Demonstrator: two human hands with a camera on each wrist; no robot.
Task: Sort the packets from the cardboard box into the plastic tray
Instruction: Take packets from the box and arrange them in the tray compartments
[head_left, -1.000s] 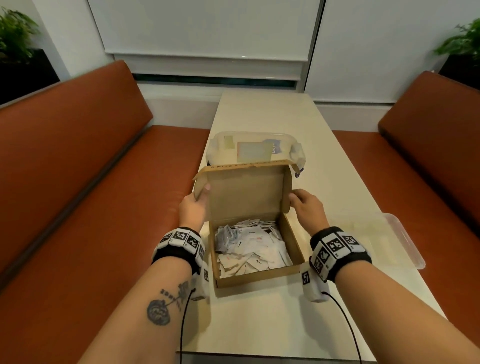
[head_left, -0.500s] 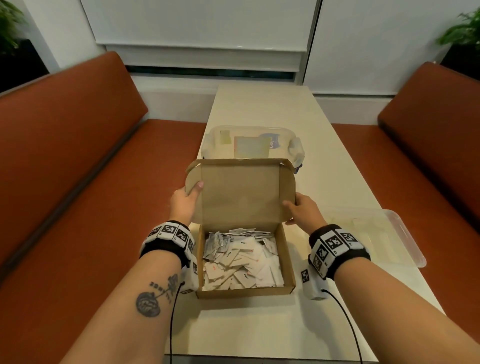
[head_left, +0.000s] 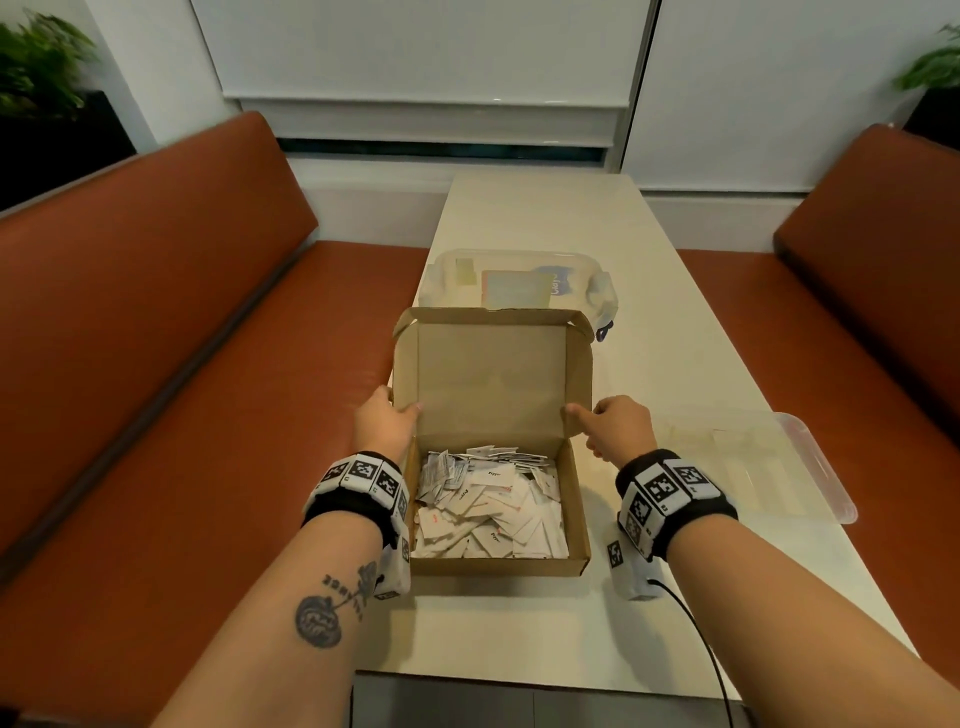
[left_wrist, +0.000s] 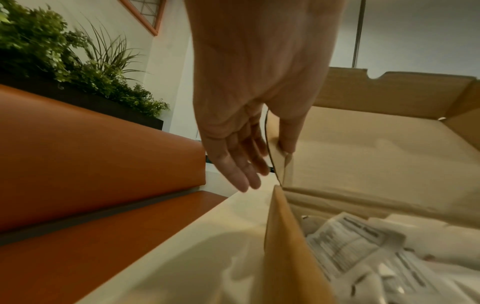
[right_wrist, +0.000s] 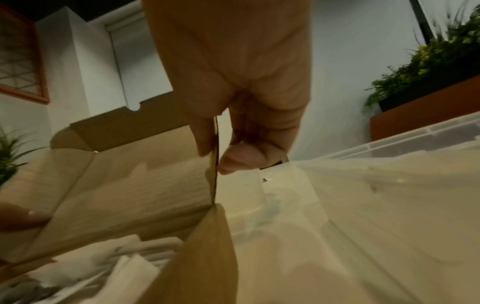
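I sit at a long pale table (head_left: 545, 218) with orange benches (head_left: 156, 332) on both sides of me. Between my hands stands an open cardboard box (head_left: 498, 564), its lid (head_left: 491, 379) raised upright on the far side. My left hand (head_left: 383, 422) holds the lid's left side flap: the thumb (left_wrist: 288, 131) presses its inner face and the straight fingers (left_wrist: 239, 162) lie behind it. My right hand (head_left: 618, 426) pinches the lid's right side flap between the thumb (right_wrist: 205, 137) and curled fingers (right_wrist: 241, 156). Inside the box, below and between my wrists, lies a loose heap of small white packets (head_left: 488, 509). Just to the right of my right hand sits a clear plastic tray (head_left: 810, 462) on the table. Beyond the lid, farther than both hands, is a clear lidded container (head_left: 519, 280) with clips on its sides. Black-and-white marker bands (head_left: 670, 493) wrap both wrists.
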